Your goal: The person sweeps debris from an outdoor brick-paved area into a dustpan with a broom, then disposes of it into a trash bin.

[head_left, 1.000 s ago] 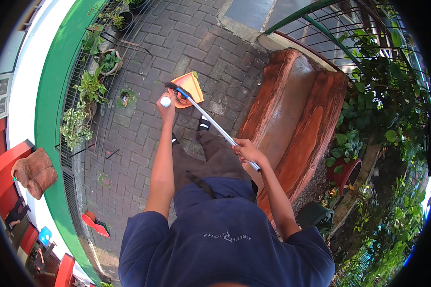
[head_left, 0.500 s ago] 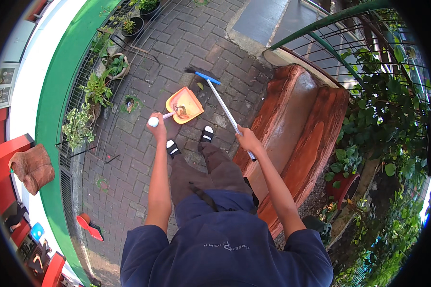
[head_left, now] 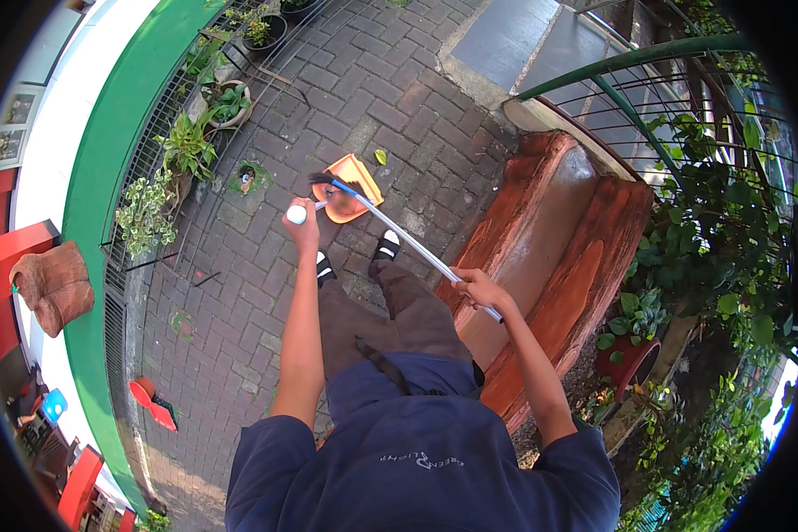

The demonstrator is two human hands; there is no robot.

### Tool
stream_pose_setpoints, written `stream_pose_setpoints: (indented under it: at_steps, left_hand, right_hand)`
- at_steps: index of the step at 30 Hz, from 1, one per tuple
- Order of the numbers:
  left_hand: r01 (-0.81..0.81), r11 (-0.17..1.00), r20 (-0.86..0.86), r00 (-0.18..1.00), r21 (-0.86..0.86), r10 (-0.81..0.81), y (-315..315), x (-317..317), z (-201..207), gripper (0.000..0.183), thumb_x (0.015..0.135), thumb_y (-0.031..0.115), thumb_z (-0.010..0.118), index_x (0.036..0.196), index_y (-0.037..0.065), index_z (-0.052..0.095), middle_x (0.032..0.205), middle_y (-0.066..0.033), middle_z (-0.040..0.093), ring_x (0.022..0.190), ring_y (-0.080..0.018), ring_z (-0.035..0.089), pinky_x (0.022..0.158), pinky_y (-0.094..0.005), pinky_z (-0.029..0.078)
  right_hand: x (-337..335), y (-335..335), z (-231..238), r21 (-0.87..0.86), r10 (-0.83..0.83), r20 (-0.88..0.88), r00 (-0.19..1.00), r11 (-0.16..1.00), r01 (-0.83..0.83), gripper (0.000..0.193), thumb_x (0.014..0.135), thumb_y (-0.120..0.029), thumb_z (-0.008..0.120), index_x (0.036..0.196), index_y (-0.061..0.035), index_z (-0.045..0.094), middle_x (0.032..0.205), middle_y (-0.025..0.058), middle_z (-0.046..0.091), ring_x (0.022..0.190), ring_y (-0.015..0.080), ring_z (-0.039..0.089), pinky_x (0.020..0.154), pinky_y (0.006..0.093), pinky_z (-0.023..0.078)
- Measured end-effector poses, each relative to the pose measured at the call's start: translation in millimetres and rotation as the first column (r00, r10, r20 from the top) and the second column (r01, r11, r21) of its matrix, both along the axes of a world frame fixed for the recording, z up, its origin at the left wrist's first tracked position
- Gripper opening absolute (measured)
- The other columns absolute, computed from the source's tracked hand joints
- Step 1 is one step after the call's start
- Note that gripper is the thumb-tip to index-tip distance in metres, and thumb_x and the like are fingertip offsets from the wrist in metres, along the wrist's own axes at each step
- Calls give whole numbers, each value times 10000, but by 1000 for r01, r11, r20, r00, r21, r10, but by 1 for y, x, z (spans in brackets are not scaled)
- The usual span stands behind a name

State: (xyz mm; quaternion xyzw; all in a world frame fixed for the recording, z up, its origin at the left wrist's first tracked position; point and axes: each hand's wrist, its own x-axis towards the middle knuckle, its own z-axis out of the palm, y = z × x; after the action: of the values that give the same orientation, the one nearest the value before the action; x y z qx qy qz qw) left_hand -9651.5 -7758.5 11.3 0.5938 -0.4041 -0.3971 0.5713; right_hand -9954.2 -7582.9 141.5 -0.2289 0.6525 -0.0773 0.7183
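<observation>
My left hand [head_left: 303,230] is closed round the upright handle of an orange dustpan [head_left: 363,175], its white rounded end showing above the fist. The pan is on the paving just ahead of my feet. My right hand [head_left: 477,289] grips the silver pole of a broom [head_left: 408,237] with a blue head and dark bristles. That head lies across the pan in this view; whether it touches it I cannot tell. Some debris shows in the pan, partly covered by the broom. Beyond the pan, a yellow-green leaf [head_left: 380,157] lies on the bricks.
A reddish-brown bench [head_left: 541,239] runs along my right side, with a green metal railing [head_left: 634,58] beyond it. Potted plants [head_left: 189,152] line the left edge beside a grating. A red object [head_left: 153,405] lies on the paving at the lower left.
The broom head has swung left and nearer, from beyond the dustpan to across it. My right hand has shifted slightly right and toward me. The leaf now lies apart from the bristles.
</observation>
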Motion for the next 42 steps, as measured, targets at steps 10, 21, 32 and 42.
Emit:
stream_pose_setpoints:
  at_steps: [10, 21, 32, 42]
  left_hand:
    - [8, 1000, 46, 999, -5, -7, 7, 8, -4, 241, 757, -17, 528, 576, 16, 373, 607, -9, 453, 590, -83, 415, 547, -257, 360]
    - [99, 992, -49, 994, 81, -96, 7, 4, 10, 209, 747, -7, 540, 578, 5, 418, 597, 6, 453, 582, -67, 437, 540, -238, 373]
    - [95, 991, 14, 995, 93, -97, 15, 11, 3, 247, 796, 80, 572, 599, 42, 427, 590, 47, 410, 561, -38, 375, 478, -239, 312]
    - [185, 982, 35, 982, 48, -187, 33, 36, 7, 246, 808, 85, 559, 607, 39, 426, 587, 42, 404, 564, -47, 365, 482, -244, 304]
  right_hand:
    - [2, 21, 50, -46, -21, -75, 997, 999, 17, 512, 836, -104, 483, 1328, -124, 341, 641, -17, 418, 412, 49, 374, 350, 197, 323]
    - [-9, -33, -95, -163, 217, -497, 840, 927, -336, 538, 788, -83, 484, 1303, -25, 341, 662, 89, 542, 477, 138, 514, 432, 300, 429]
    - [-11, -23, -25, 16, 328, -53, 943, 945, -328, 592, 772, -37, 461, 1337, -44, 284, 628, 9, 467, 442, 67, 415, 386, 230, 357]
    - [-21, 19, -26, 219, 628, -749, 211, 535, -816, 343, 824, -178, 492, 1136, -46, 443, 844, 206, 600, 841, 341, 600, 683, 443, 477]
